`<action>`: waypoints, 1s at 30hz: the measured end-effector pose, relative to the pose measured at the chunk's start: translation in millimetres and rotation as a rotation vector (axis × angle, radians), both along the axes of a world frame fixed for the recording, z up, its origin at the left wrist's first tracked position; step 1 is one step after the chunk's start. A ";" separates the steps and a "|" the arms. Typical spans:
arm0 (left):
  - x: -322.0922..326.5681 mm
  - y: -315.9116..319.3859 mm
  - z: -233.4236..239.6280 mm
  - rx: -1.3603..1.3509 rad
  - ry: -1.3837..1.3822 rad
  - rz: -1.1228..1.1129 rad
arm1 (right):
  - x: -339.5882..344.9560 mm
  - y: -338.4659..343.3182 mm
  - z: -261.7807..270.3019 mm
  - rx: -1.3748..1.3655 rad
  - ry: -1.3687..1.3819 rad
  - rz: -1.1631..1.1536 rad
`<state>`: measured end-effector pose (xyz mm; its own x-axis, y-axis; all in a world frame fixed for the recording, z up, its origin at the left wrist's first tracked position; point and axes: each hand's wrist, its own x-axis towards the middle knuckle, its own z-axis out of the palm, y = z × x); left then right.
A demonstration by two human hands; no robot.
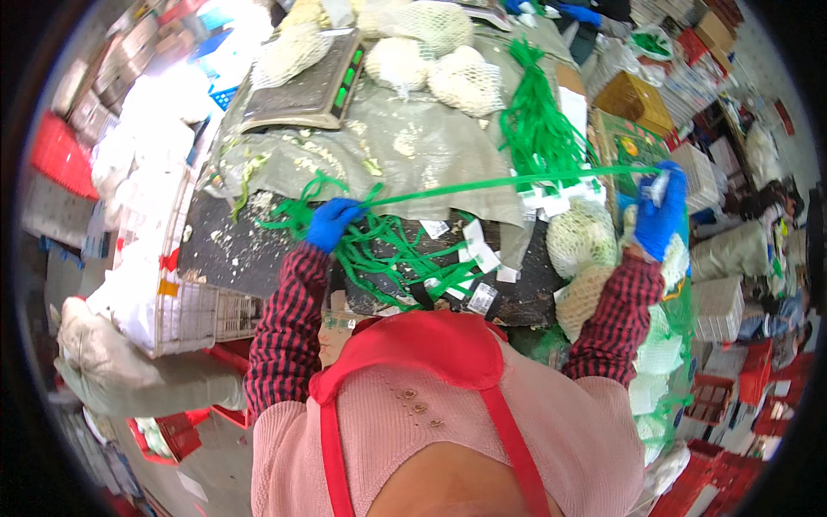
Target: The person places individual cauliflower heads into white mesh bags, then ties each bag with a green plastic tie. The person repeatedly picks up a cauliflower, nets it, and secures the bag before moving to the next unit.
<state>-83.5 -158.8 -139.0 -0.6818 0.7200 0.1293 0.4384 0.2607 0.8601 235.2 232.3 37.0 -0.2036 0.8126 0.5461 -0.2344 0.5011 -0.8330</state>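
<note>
A green mesh net strip (491,187) is pulled taut across the table between my hands. My left hand (334,223), in a blue glove, grips one part of it above a loose heap of green net strips (381,258). My right hand (660,210), gloved in blue too, holds the other end, with a small white tag at the fingers. White tags (479,249), some bearing print, lie among the loose strips. Below and left of my right hand sit pale vegetable heads in foam nets (581,238). A tied bundle of green nets (539,123) lies beyond the taut strip.
A weighing scale (294,97) carries a netted white head (294,55). Netted cauliflower heads (465,81) rest beside it on a grey cloth (439,142) strewn with crumbs. White crates (187,316) flank the table at left. A yellow crate (633,103) stands at right. Another person's blue-gloved hand (580,14) shows at the far side.
</note>
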 end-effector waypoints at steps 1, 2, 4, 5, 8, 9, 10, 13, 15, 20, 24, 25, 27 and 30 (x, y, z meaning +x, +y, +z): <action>1.2 5.3 10.1 -0.032 0.119 -0.026 | 7.0 7.8 4.9 -0.230 0.237 0.060; 0.6 10.4 20.7 0.016 0.228 -0.067 | 13.1 20.4 13.9 -0.198 0.263 0.091; -0.8 20.9 38.5 0.056 0.449 -0.165 | 26.4 44.3 29.3 -0.105 0.276 0.062; -1.0 25.5 45.1 0.022 0.458 -0.176 | 33.3 56.7 37.7 -0.075 0.322 0.026; -0.8 35.5 53.8 0.011 0.435 -0.204 | 53.2 85.4 52.2 -0.020 0.320 0.025; 0.0 37.2 53.9 -0.052 0.487 -0.221 | 57.8 92.2 56.9 0.007 0.292 0.063; 2.2 39.2 52.8 -0.085 0.555 -0.229 | 59.5 95.6 58.2 0.086 0.238 -0.019; 9.6 42.0 51.6 -0.106 0.678 -0.272 | 49.6 93.6 67.9 0.770 -0.351 -0.608; 16.1 42.5 57.0 -0.180 0.467 -0.237 | 27.0 79.8 75.4 0.695 -0.227 -0.508; 32.5 35.4 96.9 0.417 -0.469 -0.155 | -67.9 11.3 92.3 0.297 -0.120 0.325; 47.0 19.0 129.3 0.487 -0.476 0.046 | -141.2 -63.9 80.3 0.635 -0.474 0.566; 49.5 13.3 135.1 0.519 -0.493 0.145 | -156.6 -84.3 75.0 0.683 -0.408 0.388; 53.8 2.0 143.3 0.647 -0.522 0.247 | -173.0 -127.6 61.6 0.515 -0.196 0.372; 61.3 -10.9 149.0 0.715 -0.430 0.374 | -183.1 -198.2 32.8 -0.239 -0.314 0.989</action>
<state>-22.1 -169.7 9.9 -0.9472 0.2882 0.1403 0.0370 -0.3363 0.9410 52.0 34.1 69.8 -0.9360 0.2880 0.2025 -0.2053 0.0207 -0.9785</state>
